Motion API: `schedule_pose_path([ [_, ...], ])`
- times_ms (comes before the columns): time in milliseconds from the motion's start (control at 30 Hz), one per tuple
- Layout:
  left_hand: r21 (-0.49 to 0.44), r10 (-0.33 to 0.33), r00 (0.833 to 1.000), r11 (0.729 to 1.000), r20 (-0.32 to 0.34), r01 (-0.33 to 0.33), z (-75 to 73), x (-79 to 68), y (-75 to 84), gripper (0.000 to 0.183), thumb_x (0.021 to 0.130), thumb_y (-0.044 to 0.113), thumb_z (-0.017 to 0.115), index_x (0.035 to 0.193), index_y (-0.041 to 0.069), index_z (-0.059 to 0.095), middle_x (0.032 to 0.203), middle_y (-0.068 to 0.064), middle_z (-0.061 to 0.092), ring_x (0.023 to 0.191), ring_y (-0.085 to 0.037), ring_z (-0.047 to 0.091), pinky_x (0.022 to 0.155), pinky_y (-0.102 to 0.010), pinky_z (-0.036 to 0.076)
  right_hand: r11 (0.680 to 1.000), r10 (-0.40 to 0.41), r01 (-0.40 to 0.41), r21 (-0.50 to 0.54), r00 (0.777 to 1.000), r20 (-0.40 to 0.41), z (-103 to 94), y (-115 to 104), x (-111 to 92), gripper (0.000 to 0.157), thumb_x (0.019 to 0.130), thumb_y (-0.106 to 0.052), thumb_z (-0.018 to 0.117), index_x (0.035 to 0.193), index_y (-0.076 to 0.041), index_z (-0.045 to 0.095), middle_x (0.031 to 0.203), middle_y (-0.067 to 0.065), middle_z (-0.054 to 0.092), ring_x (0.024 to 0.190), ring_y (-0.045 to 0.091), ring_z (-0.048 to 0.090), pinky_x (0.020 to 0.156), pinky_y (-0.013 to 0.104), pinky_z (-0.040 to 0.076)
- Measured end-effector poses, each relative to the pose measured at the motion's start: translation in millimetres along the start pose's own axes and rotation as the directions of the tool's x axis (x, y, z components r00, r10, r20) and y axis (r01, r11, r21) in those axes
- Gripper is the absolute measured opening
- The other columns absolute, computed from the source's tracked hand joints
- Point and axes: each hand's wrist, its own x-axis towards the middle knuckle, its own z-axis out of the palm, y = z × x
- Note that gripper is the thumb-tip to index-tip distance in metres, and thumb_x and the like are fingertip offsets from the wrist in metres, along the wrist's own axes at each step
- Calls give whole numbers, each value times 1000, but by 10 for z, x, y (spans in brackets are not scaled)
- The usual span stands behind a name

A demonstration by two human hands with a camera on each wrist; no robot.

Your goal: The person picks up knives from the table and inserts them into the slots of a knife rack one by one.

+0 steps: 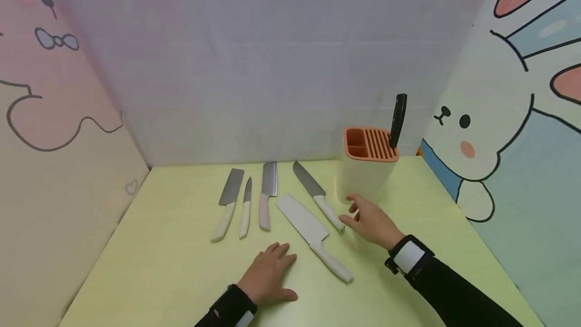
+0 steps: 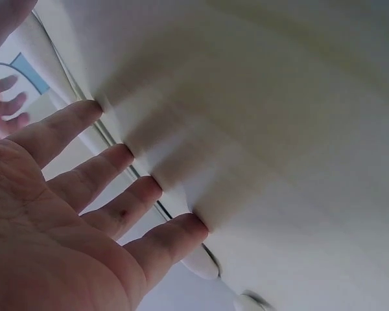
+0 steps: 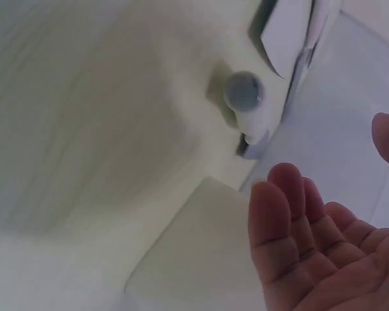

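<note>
My right hand (image 1: 372, 222) hovers beside the white handle of a grey-bladed kitchen knife (image 1: 329, 213), fingers loosely bent and holding nothing. In the right wrist view that handle's rounded end (image 3: 244, 91) lies apart from the fingers. My left hand (image 1: 268, 276) rests spread on the table, its fingertips (image 2: 181, 230) against the surface in the left wrist view. Between the hands lies a broad white cleaver (image 1: 301, 218), its handle toward me. Just beyond my right hand stands a cream knife block (image 1: 363, 180) with an orange slotted top, a black-handled knife (image 1: 398, 120) upright in a right-hand slot.
Left of the cleaver lie a grey cleaver (image 1: 232, 188), a small paring knife (image 1: 245, 211) and another grey-bladed cleaver (image 1: 270, 180), handles toward me. The yellow-green table (image 1: 150, 256) meets a pale back wall (image 1: 245, 74). Cartoon-printed panels (image 1: 513, 165) stand at both sides.
</note>
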Motion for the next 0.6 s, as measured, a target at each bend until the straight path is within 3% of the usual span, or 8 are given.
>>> schedule_pose_path([
  [167,-1,8,1000,1000,1,-8,26,-2,-7,82,68,59,78,134,15,57,144,-12,44,132,-35,39,94,-59,43,993,112,-110,-31,989,97,241,52,129,61,88,-40,68,131,-1,49,96,8,63,76,16,59,66,34,50],
  [333,17,19,1000,1000,-15,-19,24,-1,-13,81,69,60,76,133,15,58,143,-13,46,131,-36,41,92,-59,44,989,142,-133,-66,978,154,352,90,234,54,88,-42,68,120,-1,54,74,1,58,62,14,54,59,31,45],
  [600,44,26,1000,999,-14,-26,22,8,-27,78,73,62,72,133,15,57,143,-13,45,131,-35,41,93,-58,44,984,142,-125,-123,981,132,439,113,289,37,86,-42,70,98,-8,62,75,-1,59,66,14,52,64,33,45],
])
